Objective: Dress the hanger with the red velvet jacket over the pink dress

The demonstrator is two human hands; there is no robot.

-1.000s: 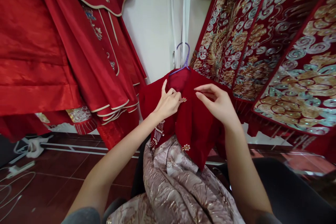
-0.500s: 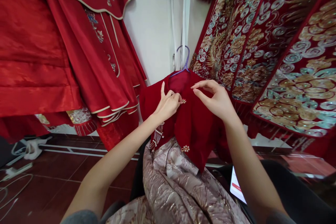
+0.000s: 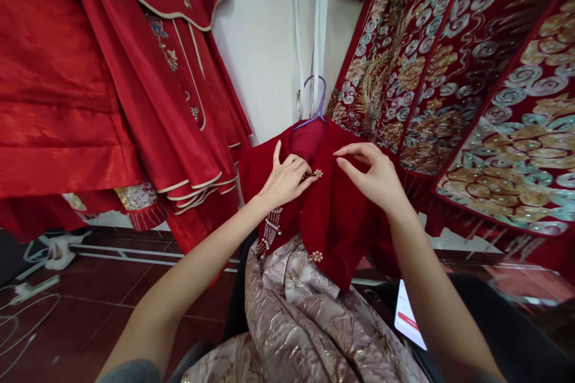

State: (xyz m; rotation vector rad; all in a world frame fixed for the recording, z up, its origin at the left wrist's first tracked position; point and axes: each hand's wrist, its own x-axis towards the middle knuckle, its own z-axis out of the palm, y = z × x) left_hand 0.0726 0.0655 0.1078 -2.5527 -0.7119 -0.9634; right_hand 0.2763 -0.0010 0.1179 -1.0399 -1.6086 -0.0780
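At the collar of a dark red velvet jacket [image 3: 332, 215] that hangs on a purple hanger [image 3: 317, 112] before a white wall [image 3: 265, 42], the left hand [image 3: 285, 179] has its grip pinched shut on the fabric edge just beside a small pearl button [image 3: 317, 173], thumb raised. Across the opening from that grip, the right hand [image 3: 377, 178] rests loosely on the other front panel, fingers curled but not closed on anything that can be seen. Below the left grip a beaded tassel [image 3: 271, 228] dangles, and lower on the placket sits a second pearl button [image 3: 315, 256]; beneath the hem spills a pale pink brocade skirt [image 3: 296, 317], stiff and glinting with metallic thread. The velvet looks soft, matte and thick, the buttons hard, round and clustered. A sharp tug from the pinching grip could, by the look of it, strain the button's thread or slide the jacket off the thin hanger, and the tassel's fine strands could snag on a finger. To the left of the hands hang glossy red satin robes [image 3: 112, 84] with cream piping; to the right, heavily embroidered panels [image 3: 471, 84] of gold and silver swirls. A white card [image 3: 408, 317] lies below the right forearm, over a red tiled floor [image 3: 90, 305].
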